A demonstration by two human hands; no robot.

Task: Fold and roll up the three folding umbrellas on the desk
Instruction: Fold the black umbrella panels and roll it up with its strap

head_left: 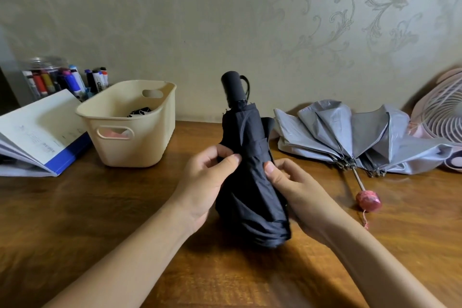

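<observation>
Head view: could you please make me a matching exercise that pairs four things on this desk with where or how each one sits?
Things
1. black umbrella
2. grey umbrella
3. cream plastic basket
4. marker pens

Places and states
A. lying spread loose on the desk, at the right
B. standing in a clear jar, at the far left
C. gripped by the left hand and the right hand, handle uppermost
D. standing beside an open book

Pairs: 1-C, 2-A, 3-D, 4-B
</observation>
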